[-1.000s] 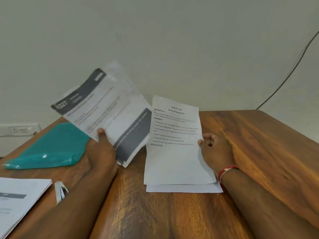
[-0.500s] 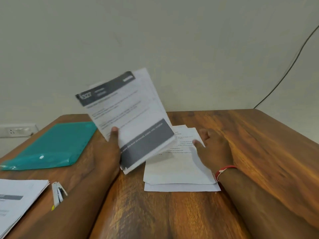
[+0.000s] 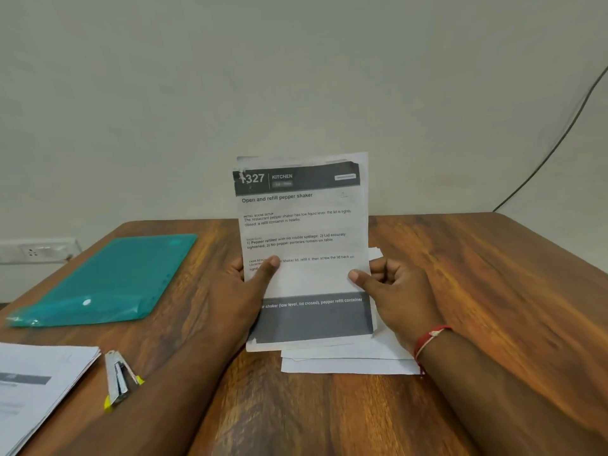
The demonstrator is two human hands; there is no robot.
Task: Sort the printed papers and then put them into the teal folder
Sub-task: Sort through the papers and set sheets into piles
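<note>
Creased sheet [image 3: 306, 245], glossy teal folder [image 3: 108, 281]

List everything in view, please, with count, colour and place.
Table: one, brown wood.
Held printed sheet: one visible, white with grey bands, upright, centre.
Loose papers: several, white, on the table behind it.
Paper stack: one, white, lower left corner.
Teal folder: one, teal, table's left side.
Stapler: one, silver with yellow tips, beside the stack.
Wall socket: one, white, far left.
Cable: one, dark, right wall.
Wristband: one, red, right wrist.
Left hand: grips the sheet's left edge.
Right hand: pinches its right edge.
</note>
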